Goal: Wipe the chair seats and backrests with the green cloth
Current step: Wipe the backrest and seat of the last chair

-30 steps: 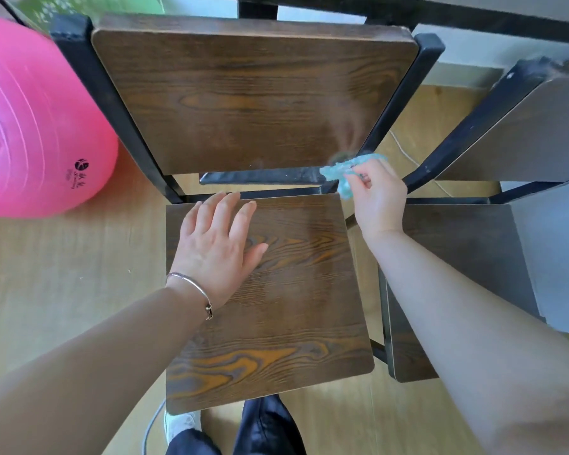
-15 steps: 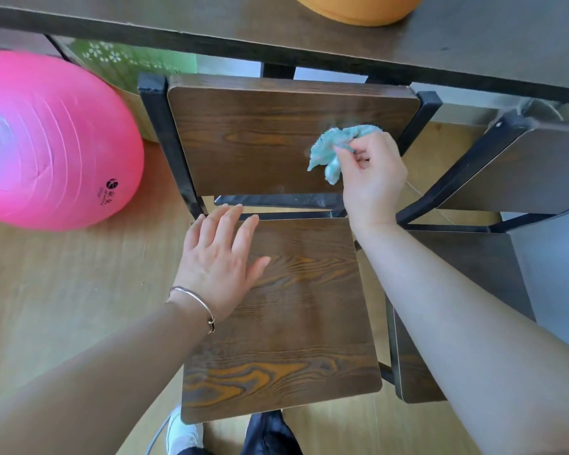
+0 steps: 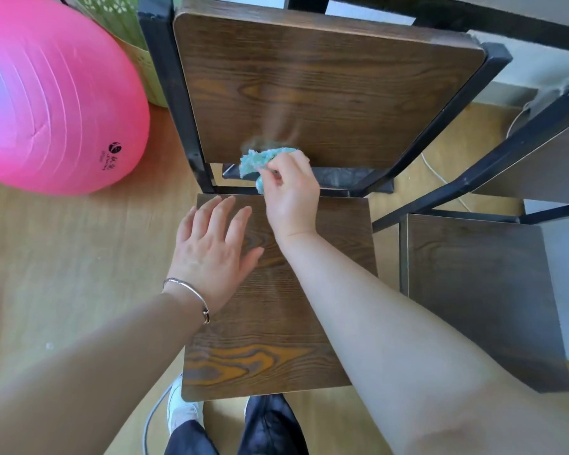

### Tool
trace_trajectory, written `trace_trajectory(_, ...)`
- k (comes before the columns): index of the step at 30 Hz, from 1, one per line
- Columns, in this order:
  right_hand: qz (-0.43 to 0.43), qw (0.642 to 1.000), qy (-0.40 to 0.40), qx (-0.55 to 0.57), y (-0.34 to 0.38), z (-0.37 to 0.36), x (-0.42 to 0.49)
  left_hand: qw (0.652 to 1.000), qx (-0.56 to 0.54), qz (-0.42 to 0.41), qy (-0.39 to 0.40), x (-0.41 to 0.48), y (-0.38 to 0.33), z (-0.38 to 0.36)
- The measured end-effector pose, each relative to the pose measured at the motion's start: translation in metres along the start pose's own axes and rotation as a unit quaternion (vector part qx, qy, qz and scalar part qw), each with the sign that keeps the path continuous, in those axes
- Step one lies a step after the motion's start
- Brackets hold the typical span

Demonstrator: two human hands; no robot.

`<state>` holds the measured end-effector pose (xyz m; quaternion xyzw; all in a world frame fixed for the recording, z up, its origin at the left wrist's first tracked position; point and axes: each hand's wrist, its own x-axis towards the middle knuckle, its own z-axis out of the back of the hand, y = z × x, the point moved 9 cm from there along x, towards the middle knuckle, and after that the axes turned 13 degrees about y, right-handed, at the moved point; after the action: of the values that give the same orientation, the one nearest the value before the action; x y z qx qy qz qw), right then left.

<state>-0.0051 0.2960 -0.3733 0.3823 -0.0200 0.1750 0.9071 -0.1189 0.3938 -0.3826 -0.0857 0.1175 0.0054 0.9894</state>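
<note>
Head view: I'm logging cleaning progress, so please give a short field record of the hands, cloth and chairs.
right hand: pinches the crumpled green cloth at the lower edge of the dark wooden backrest
left hand: rests flat, fingers spread, on the wooden chair seat
second chair: dark wooden seat to the right, no hand on it
nearby: large pink exercise ball on the floor, left of the chair

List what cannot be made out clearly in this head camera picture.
Head view:
- green cloth: motion-blurred and partly bunched inside the right hand; its contact with the backrest is unclear.
- neighbouring chair's backrest: cut off by the right edge.
- print on the pink ball: too small to read.
- seat: partly under the left hand.
</note>
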Motion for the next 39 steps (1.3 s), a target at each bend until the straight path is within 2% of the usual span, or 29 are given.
trace_trajectory(6, -0.023, 1.000, -0.006, 0.002, -0.027, 0.040, 0.000, 1.000, 0.011, -0.017, -0.001, 0.007, -0.011, 0.006)
trace_trajectory(13, -0.123, 0.990, -0.038, -0.057, -0.106, 0.133, -0.004, 0.999, 0.008, -0.041, -0.011, 0.016, -0.029, 0.014)
trace_trajectory(16, -0.127, 0.989, -0.035, -0.060, -0.111, 0.139, -0.002, 0.999, 0.008, -0.045, 0.002, 0.018, -0.033, 0.011)
trace_trajectory(22, -0.145, 0.986, -0.078, -0.037, -0.101, 0.131, -0.007, 0.999, 0.006, -0.034, 0.005, 0.019, -0.020, 0.014)
trace_trajectory(25, -0.102, 0.990, -0.088, -0.029, -0.072, 0.127, 0.000, 1.000, 0.011, -0.027, -0.005, 0.015, -0.006, 0.017)
trace_trajectory(34, 0.125, 0.982, -0.140, -0.037, 0.080, 0.108, 0.043, 1.000, 0.010, 0.019, 0.000, 0.005, 0.044, 0.023)
trace_trajectory(37, 0.161, 0.975, -0.134, -0.073, 0.091, 0.086, 0.039, 1.000, 0.005, 0.031, 0.005, 0.003, 0.060, 0.023)
trace_trajectory(39, 0.157, 0.978, -0.090, -0.103, 0.077, 0.054, 0.030, 0.999, 0.005, 0.042, 0.004, 0.002, 0.070, 0.022)
